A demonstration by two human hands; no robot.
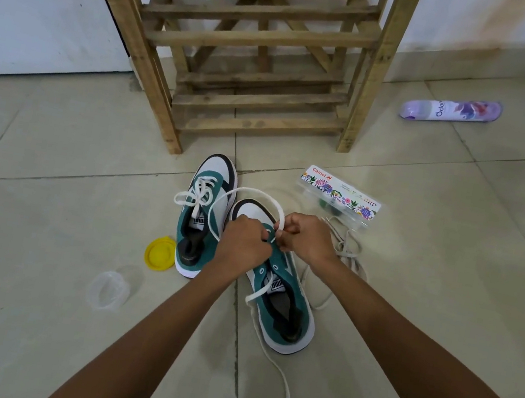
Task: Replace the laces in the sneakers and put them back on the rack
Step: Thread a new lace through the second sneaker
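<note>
Two bare forearms reach in from the bottom edge, converging at the middle of the view over the nearer sneaker. The left hand sits knuckles-up, fingers curled tight and pinched down on the white lace right at the eyelet rows. The right hand comes in from five o'clock, wrist bent, fingers closed narrow around the same lace just beside the left hand's fingertips. Between the two grips the lace arcs up and away in a wide loop toward twelve o'clock, passing over the sneaker's white toe. One free end lies across the tongue area; another long tail trails down the floor toward six o'clock.

That sneaker is teal with a white sole and toe panel, heel toward the camera, upper eyelets showing bare. At ten o'clock from it, touching or just beside, stands the second sneaker, same colours, fully laced with a bow tied.

The wooden rack stands at twelve o'clock, its slatted shelves bare. A pile of off-white old laces lies at three o'clock of the hands, near a clear plastic box. A yellow lid and a clear cup rest at eight o'clock; a purple spray can lies on its side at two o'clock.
</note>
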